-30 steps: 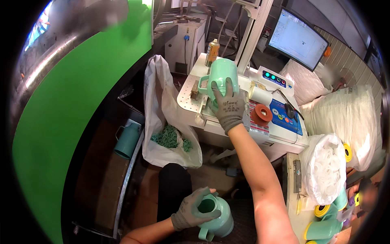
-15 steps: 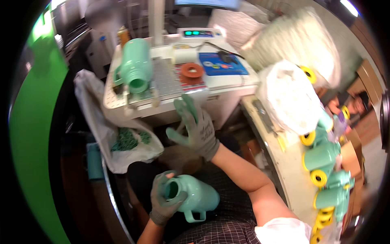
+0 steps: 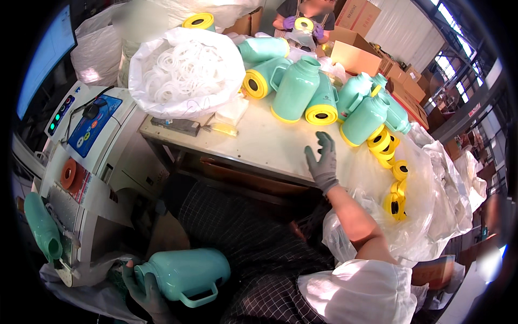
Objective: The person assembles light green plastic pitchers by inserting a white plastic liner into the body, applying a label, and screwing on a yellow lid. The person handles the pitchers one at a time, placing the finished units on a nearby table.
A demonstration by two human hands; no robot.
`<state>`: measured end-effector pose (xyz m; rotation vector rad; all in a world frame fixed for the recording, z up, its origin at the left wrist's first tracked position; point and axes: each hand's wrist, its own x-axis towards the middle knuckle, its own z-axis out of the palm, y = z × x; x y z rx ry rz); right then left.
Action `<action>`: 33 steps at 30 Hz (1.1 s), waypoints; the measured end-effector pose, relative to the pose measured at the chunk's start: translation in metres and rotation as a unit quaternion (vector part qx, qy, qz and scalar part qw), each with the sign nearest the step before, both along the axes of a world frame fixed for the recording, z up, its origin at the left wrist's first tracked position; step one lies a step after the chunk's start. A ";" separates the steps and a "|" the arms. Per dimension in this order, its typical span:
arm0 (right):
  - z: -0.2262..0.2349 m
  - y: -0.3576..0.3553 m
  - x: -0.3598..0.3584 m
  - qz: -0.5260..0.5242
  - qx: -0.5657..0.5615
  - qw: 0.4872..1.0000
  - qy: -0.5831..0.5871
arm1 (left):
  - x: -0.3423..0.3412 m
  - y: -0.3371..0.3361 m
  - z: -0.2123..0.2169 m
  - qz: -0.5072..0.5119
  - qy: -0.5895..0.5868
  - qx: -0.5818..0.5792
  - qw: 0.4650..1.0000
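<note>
My left hand point(image 3: 148, 297), in a grey glove, grips the neck of a mint-green thermos jug body point(image 3: 189, 271). The jug lies on its side low over my lap, its handle toward me and its mouth to the left, partly covered by my fingers. My right hand point(image 3: 325, 166), also gloved, reaches over the front edge of the white table point(image 3: 259, 146) with its fingers apart and nothing in them. Nearest to it are a green jug with a yellow base ring point(image 3: 322, 102) lying on its side and an upright jug point(image 3: 366, 120).
A white sack of clear rings point(image 3: 186, 70) stands at the table's left. Yellow rings point(image 3: 398, 198) lie in clear plastic at the right. Another jug point(image 3: 42, 227) rests on the white machine point(image 3: 102, 210). Across the table, a person's purple-gloved hands point(image 3: 290, 22) hold a yellow ring.
My view has swung right, from the machine to the table. My right hand has moved from before the machine to over the table edge. The left hand still grips the jug.
</note>
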<state>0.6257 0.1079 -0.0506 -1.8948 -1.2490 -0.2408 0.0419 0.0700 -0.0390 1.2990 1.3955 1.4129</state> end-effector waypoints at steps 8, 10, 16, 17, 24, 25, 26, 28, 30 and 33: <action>-0.010 -0.089 0.250 -0.398 0.164 0.901 -0.044 | -0.022 0.008 -0.037 -0.031 0.190 0.081 0.978; 0.016 -0.051 0.236 -0.405 0.157 0.901 0.014 | 0.006 -0.002 -0.003 0.023 -0.036 -0.030 0.999; 0.117 -0.006 0.261 -0.494 0.049 0.852 -0.169 | 0.040 0.014 0.041 0.021 0.036 -0.037 0.998; 0.116 -0.004 0.264 -0.488 -0.017 0.869 -0.075 | 0.037 0.016 0.040 0.004 0.027 -0.031 0.999; 0.076 -0.023 0.215 -0.295 0.151 0.922 -0.202 | 0.044 0.023 0.028 -0.004 0.012 -0.017 1.000; 0.081 -0.031 0.204 -0.279 0.161 0.924 -0.205 | 0.047 0.027 0.026 -0.013 0.002 -0.029 0.999; 0.090 -0.026 0.190 -0.253 0.179 0.929 -0.201 | 0.046 0.025 0.028 -0.009 -0.005 -0.035 0.999; 0.120 -0.010 0.149 -0.200 0.215 0.939 -0.180 | 0.046 0.022 0.038 -0.004 0.017 -0.039 0.999; 0.162 0.007 0.104 -0.150 0.253 0.943 -0.153 | 0.047 0.017 0.051 -0.010 0.069 -0.038 0.997; 0.188 0.052 0.111 0.016 0.465 0.870 -0.165 | 0.064 0.016 0.062 -0.021 0.092 -0.022 0.995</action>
